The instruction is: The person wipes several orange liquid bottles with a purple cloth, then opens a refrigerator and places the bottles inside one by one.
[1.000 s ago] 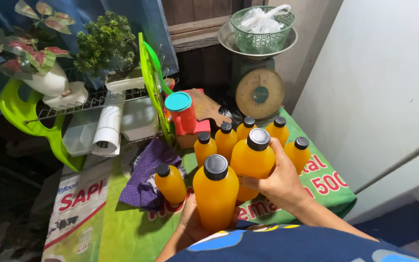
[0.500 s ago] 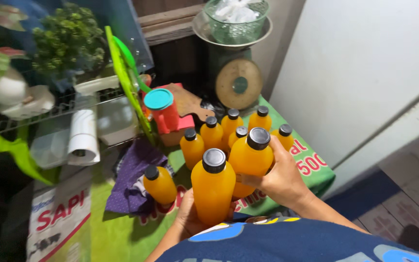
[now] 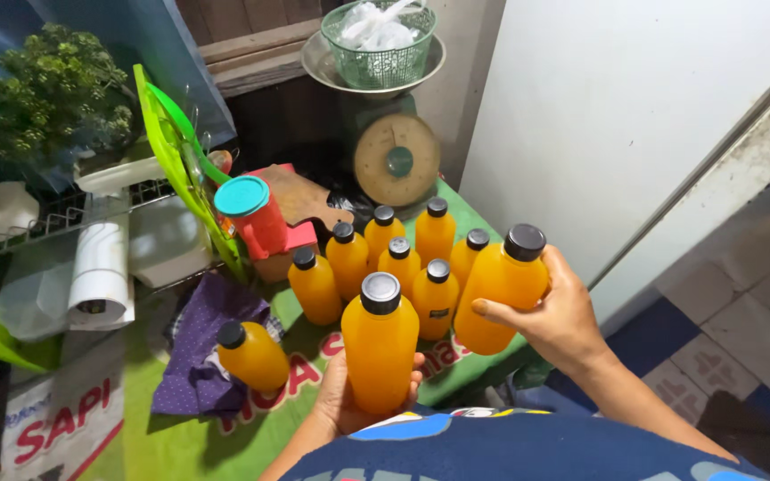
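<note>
1. The left hand (image 3: 349,405) cups the base and lower back of a large orange bottle (image 3: 380,352), fingers closed around it from behind. The bottle stands upright, close to the body, above the near edge of the green printed mat (image 3: 180,445).
2. The right hand (image 3: 559,321) is clamped on a second large orange bottle (image 3: 501,294), thumb across the front and fingers behind. This bottle tilts slightly left and sits just right of the standing group.
3. Both held bottles are smooth translucent plastic with rounded shoulders, filled with opaque orange liquid and closed by black screw caps.
4. A cluster of smaller orange bottles (image 3: 394,258), same shape and caps, stands upright on the mat directly beyond the hands, packed close together.
5. One more small bottle (image 3: 251,356) stands apart to the left, on a crumpled purple cloth (image 3: 198,356).
6. Open room: bare mat lies in front left of the held bottles; the right side ends at the table edge, with tiled floor (image 3: 741,330) below and a white panel (image 3: 634,116) close behind.
7. Behind the cluster: a red container with a teal lid (image 3: 256,218), a dial scale (image 3: 394,156) carrying a green mesh basket (image 3: 380,44), and a wire rack (image 3: 55,218) at the left.
</note>
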